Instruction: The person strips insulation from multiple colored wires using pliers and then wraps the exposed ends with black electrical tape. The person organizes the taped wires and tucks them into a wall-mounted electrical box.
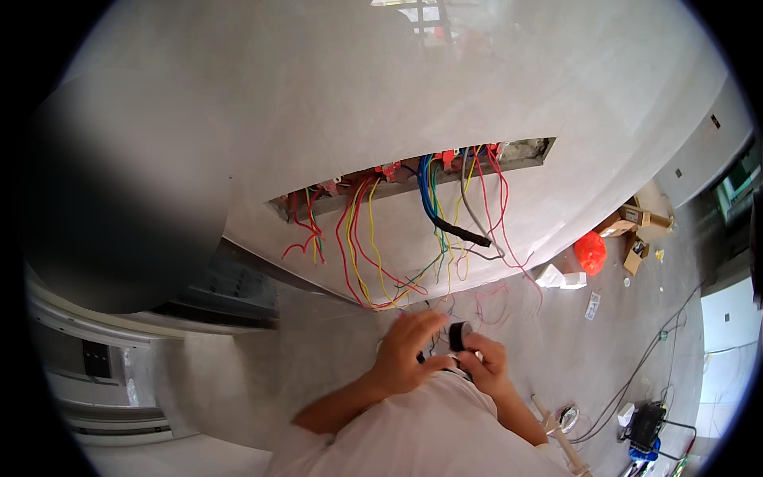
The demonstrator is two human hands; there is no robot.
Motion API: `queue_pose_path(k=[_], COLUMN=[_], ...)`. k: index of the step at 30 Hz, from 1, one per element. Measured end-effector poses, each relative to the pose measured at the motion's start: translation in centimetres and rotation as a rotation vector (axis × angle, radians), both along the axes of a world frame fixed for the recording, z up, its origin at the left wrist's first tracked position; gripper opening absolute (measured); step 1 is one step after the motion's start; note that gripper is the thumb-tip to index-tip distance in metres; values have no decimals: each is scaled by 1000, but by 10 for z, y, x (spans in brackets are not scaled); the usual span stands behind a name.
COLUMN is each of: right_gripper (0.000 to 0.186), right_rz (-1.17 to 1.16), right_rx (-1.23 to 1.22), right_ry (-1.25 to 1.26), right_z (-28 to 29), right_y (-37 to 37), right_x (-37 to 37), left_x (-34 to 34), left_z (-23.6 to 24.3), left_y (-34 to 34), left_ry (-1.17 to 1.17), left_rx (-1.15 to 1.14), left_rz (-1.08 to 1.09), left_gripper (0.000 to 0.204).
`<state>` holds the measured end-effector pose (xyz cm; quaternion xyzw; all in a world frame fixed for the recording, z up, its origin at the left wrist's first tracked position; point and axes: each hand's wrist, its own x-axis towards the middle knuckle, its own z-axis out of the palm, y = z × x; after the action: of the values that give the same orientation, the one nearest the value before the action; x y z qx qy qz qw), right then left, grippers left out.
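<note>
My right hand [488, 366] grips a roll of black tape [457, 336] between thumb and fingers, in front of my white shirt. Beside it, my left hand [407, 350] is slightly blurred, with its thumb and fingers apart and nothing plainly held. A small dark thing shows near its palm, too unclear to name. Ahead is a long slot [520, 151] cut in the pale wall, with red junction boxes [388, 170] in it. Red, yellow, green and blue wires [367, 238] hang out of them. One blue bundle ends in a black taped part [462, 231].
Cardboard boxes [633, 254], an orange-red plastic bag [590, 252] and white boxes [560, 277] lie on the floor at right. Cables [636, 374] run toward a black and blue item [645, 429]. A large dark blurred shape [119, 199] blocks the left.
</note>
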<state>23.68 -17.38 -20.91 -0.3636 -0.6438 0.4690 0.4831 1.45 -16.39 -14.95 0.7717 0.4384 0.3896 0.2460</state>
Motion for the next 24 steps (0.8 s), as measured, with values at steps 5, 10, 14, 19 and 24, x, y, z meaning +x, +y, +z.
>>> queue_pose_path(k=[5,10,14,19,24], right_gripper=[23,28,28,25,26], right_rz=[389,465,315,-227,-536], right_rx=[-65,68,346,715,876], right_ry=[-283,-355,-321,-237,-474], right_z=[-6,2,43,72,115], right_y=[9,16,36,73,97], right_x=[-35,-69,-73,-34,-18], left_x=[-24,-63,-113,-153,-162], left_z=[-89,-102,-155,-289,-335], left_y=[-53,-58,-92,-179,-207], left_ry=[-1080,-1447,-932,261,-174], left_rx=[-1185,-1013,-988,-1271,-1609], left_rz=[-37,-144,442,250,516], left_gripper=[62,49,31,23,15])
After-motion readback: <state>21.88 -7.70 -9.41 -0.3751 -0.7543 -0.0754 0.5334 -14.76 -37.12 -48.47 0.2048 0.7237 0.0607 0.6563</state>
